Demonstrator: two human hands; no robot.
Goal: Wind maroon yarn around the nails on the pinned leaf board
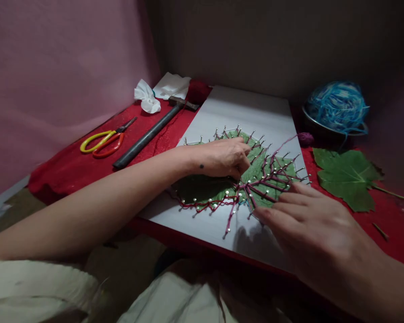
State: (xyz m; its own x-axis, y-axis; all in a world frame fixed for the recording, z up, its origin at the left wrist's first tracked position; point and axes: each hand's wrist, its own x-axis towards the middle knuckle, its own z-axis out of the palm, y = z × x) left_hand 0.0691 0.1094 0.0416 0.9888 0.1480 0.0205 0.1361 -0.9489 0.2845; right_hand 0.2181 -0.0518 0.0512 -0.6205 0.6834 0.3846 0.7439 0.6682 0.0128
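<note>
A white board (252,103) bears a green leaf shape (256,168) edged with several upright nails. Purple thread (264,180) runs between nails in branching lines on the right half, and red thread (205,207) follows the lower left edge. My left hand (225,157) lies over the middle of the leaf shape, its fingers curled down at the nails; what they pinch, if anything, is hidden. At the lower right edge of the leaf shape is my right hand (309,224), fingers bent near the purple thread, their tips partly hidden.
Scissors (109,142) and a hammer (151,133) lie on the red cloth (67,168) at left, near crumpled white tissue (147,96). At right are a bowl (323,126) of blue yarn (338,105), a small purple ball (305,139) and a green leaf (348,175).
</note>
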